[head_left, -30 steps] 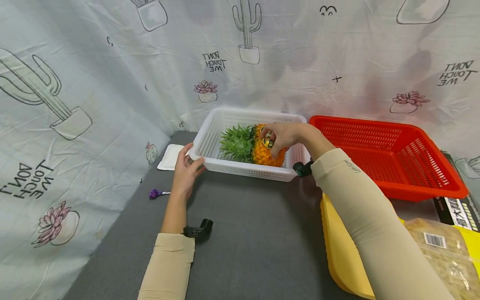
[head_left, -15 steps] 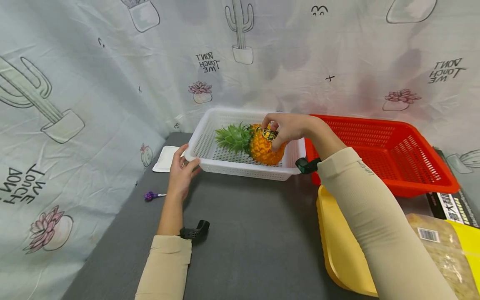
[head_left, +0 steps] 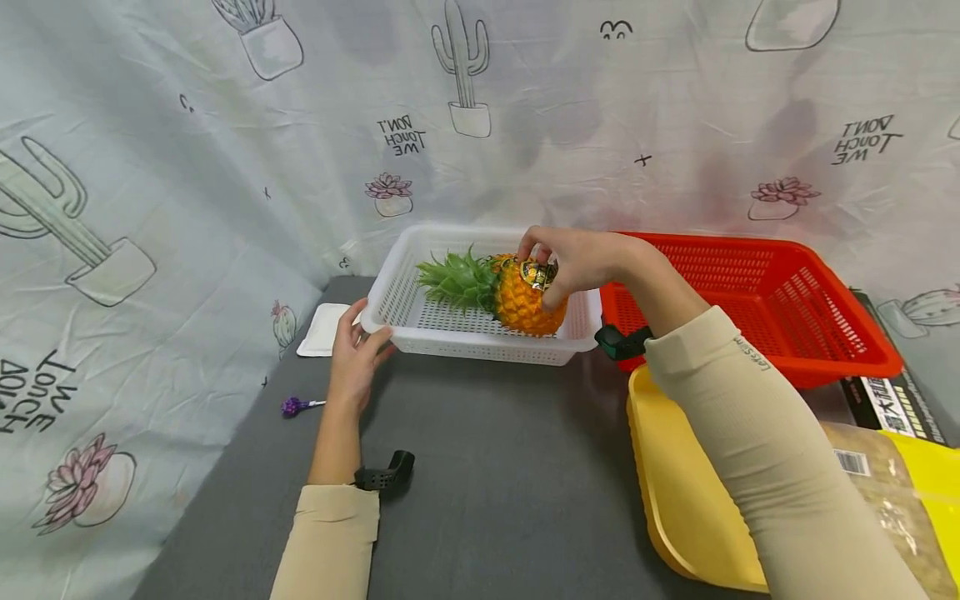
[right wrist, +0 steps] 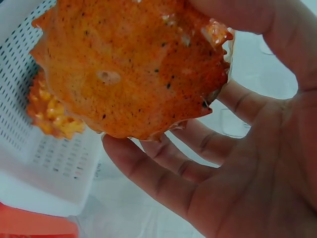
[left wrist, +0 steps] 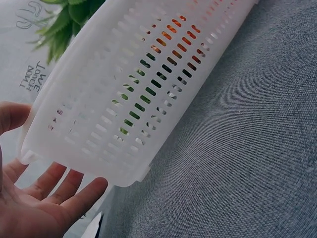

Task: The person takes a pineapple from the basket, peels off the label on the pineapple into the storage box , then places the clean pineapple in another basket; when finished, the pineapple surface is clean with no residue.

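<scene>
Your right hand [head_left: 581,262] grips the pineapple [head_left: 517,293] lying inside the white basket [head_left: 480,346], left hand [head_left: 352,354] relaxed against its corner on the surface [head_left: 495,467]; step: lifting out; next likely needs rim clearance.

2 baskets [head_left: 420,275], 1 pineapple [head_left: 517,300]

Orange pineapple [head_left: 522,300] w/ green crown lies sideways in white slotted basket [head_left: 457,340], crown pointing left.
</scene>
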`<state>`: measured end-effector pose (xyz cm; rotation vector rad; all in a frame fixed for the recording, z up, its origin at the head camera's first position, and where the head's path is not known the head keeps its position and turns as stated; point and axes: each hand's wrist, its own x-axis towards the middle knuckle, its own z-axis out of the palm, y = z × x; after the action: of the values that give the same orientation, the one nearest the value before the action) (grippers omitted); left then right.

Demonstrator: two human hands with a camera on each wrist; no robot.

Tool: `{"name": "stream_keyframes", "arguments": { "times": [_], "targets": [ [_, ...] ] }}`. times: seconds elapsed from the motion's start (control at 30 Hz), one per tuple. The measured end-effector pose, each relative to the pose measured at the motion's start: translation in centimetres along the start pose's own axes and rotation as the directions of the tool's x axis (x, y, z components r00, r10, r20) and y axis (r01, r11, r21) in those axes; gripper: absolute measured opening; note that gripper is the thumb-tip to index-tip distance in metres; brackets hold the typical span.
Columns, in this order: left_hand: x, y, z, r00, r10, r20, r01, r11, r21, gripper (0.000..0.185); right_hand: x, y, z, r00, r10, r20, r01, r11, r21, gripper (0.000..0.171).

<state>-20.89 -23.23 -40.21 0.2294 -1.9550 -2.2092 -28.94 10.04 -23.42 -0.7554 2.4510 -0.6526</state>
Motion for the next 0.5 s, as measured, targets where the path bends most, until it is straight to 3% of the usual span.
{"name": "stream_keyframes", "arguments": {
  "times": [0.5],
  "targets": [
    [0.2,-0.2,0.1,1.000,0.014,-0.002,-0.014,1.000,-0.023,0.066,-3.9,-0.4,1.6,0.995,-0.094,0.016,0.094,0.996,-0.002,0.066]
  ]
}}
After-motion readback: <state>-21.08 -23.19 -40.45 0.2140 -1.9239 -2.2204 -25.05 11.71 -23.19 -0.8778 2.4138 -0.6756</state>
